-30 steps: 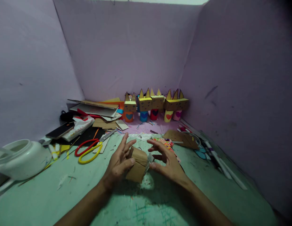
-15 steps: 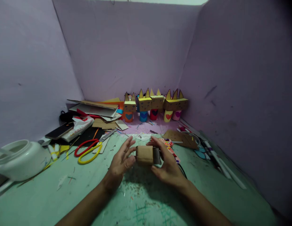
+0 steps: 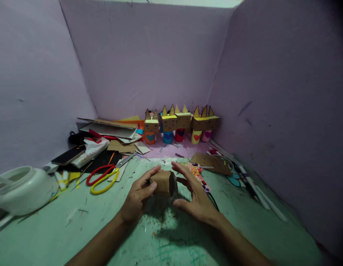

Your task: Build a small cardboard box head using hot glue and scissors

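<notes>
A small brown cardboard box (image 3: 161,183) is held above the green tabletop (image 3: 110,229), its dark open end turned to the right. My left hand (image 3: 139,195) grips the box at its left end, thumb in front and fingers behind. My right hand (image 3: 195,195) is beside the open end with thumb and fingers spread apart; whether a fingertip touches the flap there I cannot tell. Scissors (image 3: 105,179) with one red and one yellow handle lie to the left of my left hand.
Cardboard figures (image 3: 168,123) with pointed ears line the back wall. Cardboard sheets (image 3: 113,129) and a phone (image 3: 68,154) are piled at back left, near a white pot (image 3: 24,190). On the right lie a brown cardboard piece (image 3: 211,164) and several pens (image 3: 251,181).
The box has shifted left and turned, so its open end shows more. My right hand's fingers have come away from its right side, while my left hand has closed on it.
</notes>
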Demonstrator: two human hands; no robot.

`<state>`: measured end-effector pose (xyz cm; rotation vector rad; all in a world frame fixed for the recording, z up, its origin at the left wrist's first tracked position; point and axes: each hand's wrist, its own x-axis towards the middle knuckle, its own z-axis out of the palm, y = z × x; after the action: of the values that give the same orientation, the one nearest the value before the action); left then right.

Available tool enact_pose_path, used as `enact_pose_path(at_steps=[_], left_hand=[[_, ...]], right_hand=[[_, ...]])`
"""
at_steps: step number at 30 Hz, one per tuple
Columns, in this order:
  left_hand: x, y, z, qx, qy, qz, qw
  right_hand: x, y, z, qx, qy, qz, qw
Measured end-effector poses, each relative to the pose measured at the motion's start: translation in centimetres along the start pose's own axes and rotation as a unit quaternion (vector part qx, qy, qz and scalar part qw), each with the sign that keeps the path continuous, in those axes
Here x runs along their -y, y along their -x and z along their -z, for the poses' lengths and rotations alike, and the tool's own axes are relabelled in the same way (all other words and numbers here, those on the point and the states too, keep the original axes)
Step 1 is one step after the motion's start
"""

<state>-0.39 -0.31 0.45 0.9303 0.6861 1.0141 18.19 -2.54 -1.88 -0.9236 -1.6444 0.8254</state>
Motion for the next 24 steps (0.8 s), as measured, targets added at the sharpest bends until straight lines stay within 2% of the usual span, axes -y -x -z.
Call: enact_pose_path(at_steps=[3,5,7,10,16,20,24], left_hand=[[-0.1,0.2,-0.1,-0.005,0.036,-0.016,0.999],[-0.1,0.2,-0.2,0.007,0.039,-0.030,0.999],[0.1,0.2,-0.2,0.019,0.031,-0.048,0.998],[0.3,0.1,0.1,0.039,0.010,-0.065,0.997],[0.8,-0.1,1.2,0.067,-0.125,-0.070,0.987],[1.1,-0.2,1.6,0.063,-0.223,-0.093,0.968],[1.0,-0.4,1.3,0.039,-0.325,-0.138,0.935]], right_hand=[[-0.3,-0.4,0.0,-0.004,-0.130,-0.084,0.988],[-0.2,-0.5,-0.2,0.014,-0.161,-0.118,0.980],[0.1,-0.6,-0.3,0.039,-0.162,-0.122,0.979],[0.5,-0.6,-0.5,0.049,-0.145,-0.106,0.982],[-0.4,-0.5,-0.6,-0.019,-0.037,-0.054,0.998],[-0.8,-0.3,-0.4,-0.035,0.058,0.003,0.998],[-0.4,-0.1,-0.2,-0.035,0.157,0.078,0.984]])
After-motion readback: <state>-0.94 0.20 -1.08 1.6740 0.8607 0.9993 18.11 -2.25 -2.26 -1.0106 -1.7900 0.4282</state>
